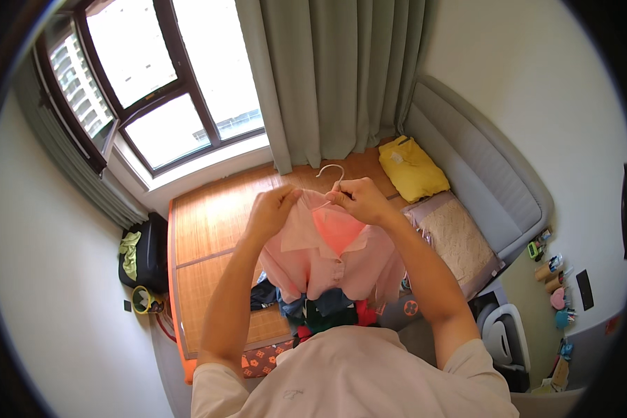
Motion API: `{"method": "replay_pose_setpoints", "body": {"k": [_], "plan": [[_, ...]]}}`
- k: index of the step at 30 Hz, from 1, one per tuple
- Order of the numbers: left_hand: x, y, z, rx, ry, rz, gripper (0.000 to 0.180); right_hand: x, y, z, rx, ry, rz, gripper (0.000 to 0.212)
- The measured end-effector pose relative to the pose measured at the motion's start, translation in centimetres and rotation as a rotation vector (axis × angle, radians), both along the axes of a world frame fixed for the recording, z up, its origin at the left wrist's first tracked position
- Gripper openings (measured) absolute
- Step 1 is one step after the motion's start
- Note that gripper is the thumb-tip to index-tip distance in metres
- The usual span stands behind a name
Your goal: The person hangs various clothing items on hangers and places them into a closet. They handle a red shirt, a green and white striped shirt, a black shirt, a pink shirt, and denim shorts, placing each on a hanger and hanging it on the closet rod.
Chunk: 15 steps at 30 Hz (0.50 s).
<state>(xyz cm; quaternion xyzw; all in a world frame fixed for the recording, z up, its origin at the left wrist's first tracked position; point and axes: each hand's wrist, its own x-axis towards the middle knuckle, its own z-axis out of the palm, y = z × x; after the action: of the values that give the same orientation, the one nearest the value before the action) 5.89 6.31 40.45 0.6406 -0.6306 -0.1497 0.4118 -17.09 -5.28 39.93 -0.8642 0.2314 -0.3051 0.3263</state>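
Observation:
A pale pink collared shirt (313, 266) hangs in front of me, its neck opening showing a brighter pink inside. My left hand (273, 210) is closed in a pinch on the shirt's collar and shoulder. A white clothes hanger (342, 172) has its hook pointing up above the collar, and my right hand (362, 200) grips it just below the hook. Part of the hanger runs into the neck opening; the rest is hidden by cloth. Below the shirt lies a pile of dark, blue and red clothes (320, 317), partly covered by it and my body.
A bed with a woven bamboo mat (205, 244) spreads beneath. By its grey padded headboard (484, 174) lie folded yellow clothing (414, 169) and a beige pillow (456, 233). A black suitcase (150, 254) stands left; a white chair (505, 338) and desk (536, 299) are at right.

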Motion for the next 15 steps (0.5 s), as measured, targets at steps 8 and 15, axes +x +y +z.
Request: {"method": "replay_pose_setpoints", "body": {"k": [8,15], "plan": [[-0.1,3.7,-3.5,-0.053,-0.486,0.05,0.022,-0.7,-0.7,-0.5,0.078,-0.033,-0.016,0.032],[3.6,5.6,-5.3,-0.109,-0.458,0.205,0.033,-1.5,-4.9,-0.8,0.158,-0.017,-0.154,0.032]]}}
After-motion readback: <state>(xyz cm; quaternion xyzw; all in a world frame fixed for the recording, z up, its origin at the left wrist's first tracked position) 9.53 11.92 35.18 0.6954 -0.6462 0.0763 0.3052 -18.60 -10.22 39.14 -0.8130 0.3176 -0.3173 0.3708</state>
